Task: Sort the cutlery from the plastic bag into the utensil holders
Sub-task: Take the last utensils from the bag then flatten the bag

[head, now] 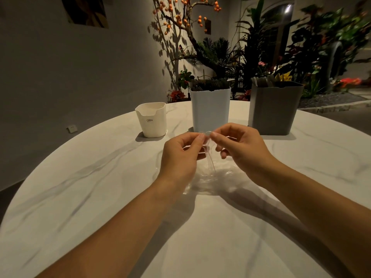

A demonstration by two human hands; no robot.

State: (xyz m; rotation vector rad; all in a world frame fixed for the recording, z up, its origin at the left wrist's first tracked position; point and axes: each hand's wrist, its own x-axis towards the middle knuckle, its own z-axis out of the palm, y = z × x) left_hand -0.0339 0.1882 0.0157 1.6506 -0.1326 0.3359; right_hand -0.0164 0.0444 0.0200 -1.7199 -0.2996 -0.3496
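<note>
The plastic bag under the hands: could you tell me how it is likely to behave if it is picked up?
The plastic bag looks thin, clear and crumpled on the table, so it would probably flop and sag. It seems light and may slide easily on that smooth top.

Three holders (210, 109) wall the far side; near table (100, 197) bare.

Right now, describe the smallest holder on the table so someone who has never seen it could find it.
On the round white marble table, three holders stand in a row beyond the hands. The cream holder is the leftmost, left of the light blue holder. It is the shortest and the only one with dark lettering on its front.
</note>
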